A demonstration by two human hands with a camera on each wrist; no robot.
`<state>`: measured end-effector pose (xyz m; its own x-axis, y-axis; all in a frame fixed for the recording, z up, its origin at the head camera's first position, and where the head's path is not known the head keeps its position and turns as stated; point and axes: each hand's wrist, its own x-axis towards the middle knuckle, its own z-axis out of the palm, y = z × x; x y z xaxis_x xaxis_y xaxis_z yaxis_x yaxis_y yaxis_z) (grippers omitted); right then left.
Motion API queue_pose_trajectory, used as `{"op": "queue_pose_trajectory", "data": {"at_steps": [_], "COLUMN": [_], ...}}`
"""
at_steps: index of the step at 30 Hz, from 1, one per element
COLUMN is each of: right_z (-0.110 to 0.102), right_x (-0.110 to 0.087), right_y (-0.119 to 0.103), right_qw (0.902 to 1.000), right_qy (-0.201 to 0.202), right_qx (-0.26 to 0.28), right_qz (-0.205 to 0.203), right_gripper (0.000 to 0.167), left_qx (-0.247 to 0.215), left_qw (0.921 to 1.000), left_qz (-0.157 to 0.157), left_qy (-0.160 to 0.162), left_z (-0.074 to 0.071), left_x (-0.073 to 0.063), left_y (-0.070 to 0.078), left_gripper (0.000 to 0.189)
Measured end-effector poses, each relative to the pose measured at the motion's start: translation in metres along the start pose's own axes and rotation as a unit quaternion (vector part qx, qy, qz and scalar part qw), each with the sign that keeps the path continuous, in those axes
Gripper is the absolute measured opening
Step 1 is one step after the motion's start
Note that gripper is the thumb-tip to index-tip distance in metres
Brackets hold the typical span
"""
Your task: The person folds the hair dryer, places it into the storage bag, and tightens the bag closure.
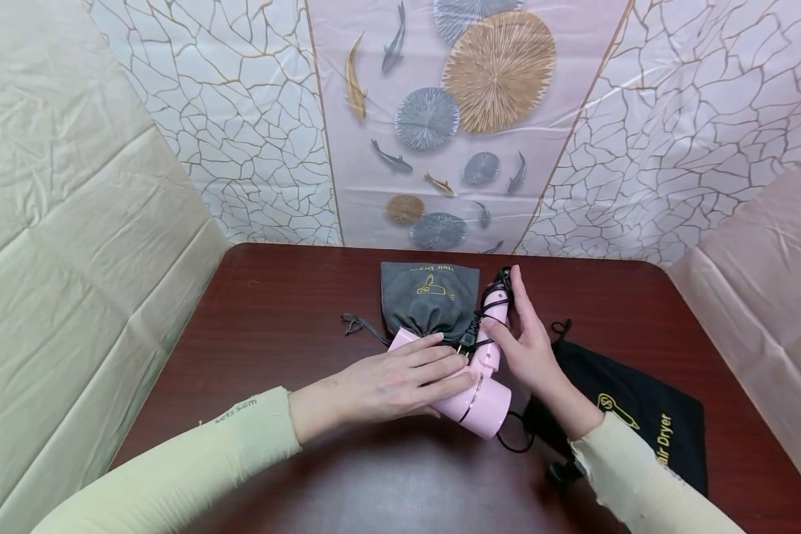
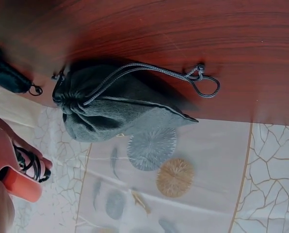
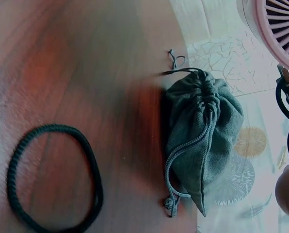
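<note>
Cord (black) [image 1: 504,277] seems wound round handle [image 1: 486,360]; dryer [image 1: 487,404] is outside grey bag [image 1: 430,300] at eleven o'clock; left hand [image 1: 403,382] grips barrel [image 1: 457,402], right hand [image 1: 530,345] pinches handle.

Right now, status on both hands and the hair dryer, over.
Hair dryer held two-handed. Left hand across its body, right hand at its handle. Grey pouch just beyond, drawn shut; black pouch off to the right.
</note>
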<state>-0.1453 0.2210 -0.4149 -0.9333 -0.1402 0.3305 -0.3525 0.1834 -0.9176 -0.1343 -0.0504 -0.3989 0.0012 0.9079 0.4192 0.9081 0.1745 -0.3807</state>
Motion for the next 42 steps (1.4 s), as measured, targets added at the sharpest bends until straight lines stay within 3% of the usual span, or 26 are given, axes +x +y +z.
{"op": "queue_pose_trajectory", "data": {"at_steps": [14, 21, 28, 36, 42], "right_z": [-0.005, 0.0, 0.0, 0.009, 0.012], "right_x": [0.008, 0.016, 0.017, 0.016, 0.016], "right_y": [0.001, -0.012, -0.016, -0.02, -0.02], "right_qw": [0.9952, 0.978, 0.9833, 0.9878, 0.9876], "right_qy": [-0.055, -0.117, -0.127, -0.132, -0.138], "right_qx": [-0.054, -0.136, -0.105, -0.073, -0.067], "right_qz": [-0.061, -0.106, -0.077, -0.039, -0.032], "right_gripper": [0.095, 0.081, 0.07, 0.059, 0.056], "left_qx": [-0.007, 0.037, 0.019, 0.047, 0.055], "left_qw": [0.9996, 0.998, 0.9985, 0.997, 0.996], "left_qz": [0.025, 0.049, 0.045, 0.058, 0.069], "left_qy": [0.009, 0.015, 0.024, 0.02, 0.009], "left_z": [0.004, 0.004, 0.0, -0.001, 0.0], "left_x": [-0.004, -0.003, -0.003, -0.007, -0.01], "left_y": [-0.002, -0.007, -0.011, -0.012, -0.013], "left_gripper": [0.053, 0.046, 0.044, 0.044, 0.046]}}
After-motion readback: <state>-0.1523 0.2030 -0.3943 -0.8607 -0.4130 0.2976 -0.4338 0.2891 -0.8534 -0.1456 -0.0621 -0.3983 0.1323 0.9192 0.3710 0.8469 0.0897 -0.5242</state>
